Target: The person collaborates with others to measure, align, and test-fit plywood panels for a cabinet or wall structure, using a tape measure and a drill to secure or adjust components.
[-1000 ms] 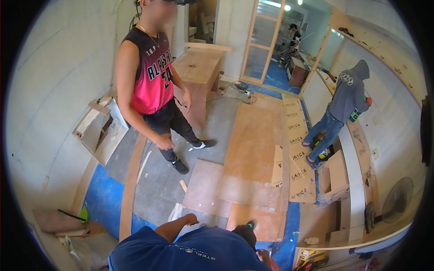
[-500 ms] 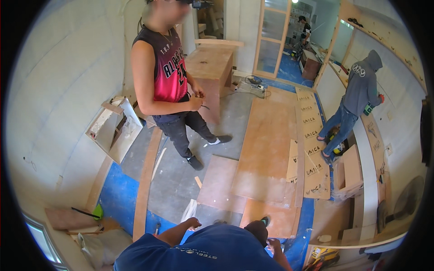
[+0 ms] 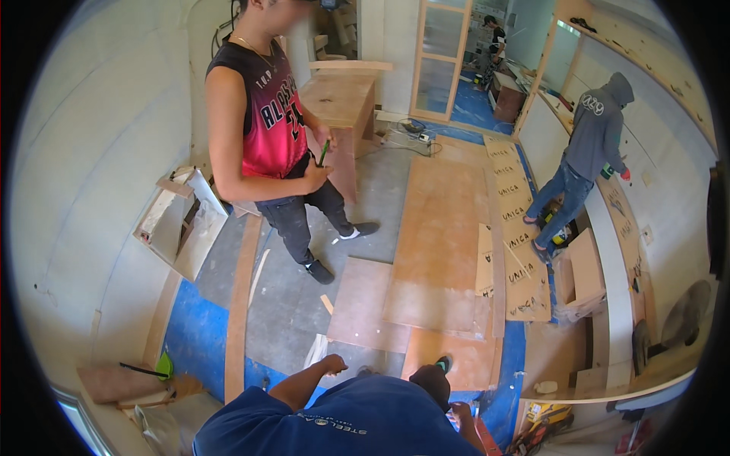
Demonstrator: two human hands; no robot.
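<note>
Past the front of my blue shirt (image 3: 334, 414), my left hand (image 3: 332, 365) hangs above the floor with its fingers curled in. Whether anything lies inside them is hidden. Pale thin strips (image 3: 317, 349) lie on the floor beyond it. My right hand (image 3: 459, 413) is low by my right side, partly covered by my body, so its fingers do not show clearly. Close to it is a long red edge (image 3: 487, 437). Orange-brown plywood (image 3: 437, 365) lies by my foot, with a larger plywood sheet (image 3: 437, 251) farther off.
A person in a pink and black jersey (image 3: 285, 137) stands ahead to the left, holding a slim green object (image 3: 325, 152). Another in a grey hoodie (image 3: 597, 121) works along the right wall. An open white cabinet box (image 3: 186, 224) leans at left; a wooden box (image 3: 584, 270) stands at right.
My left hand has moved slightly up and right. The person in the jersey has turned a little and now shows a green object in hand. The view has shifted slightly.
</note>
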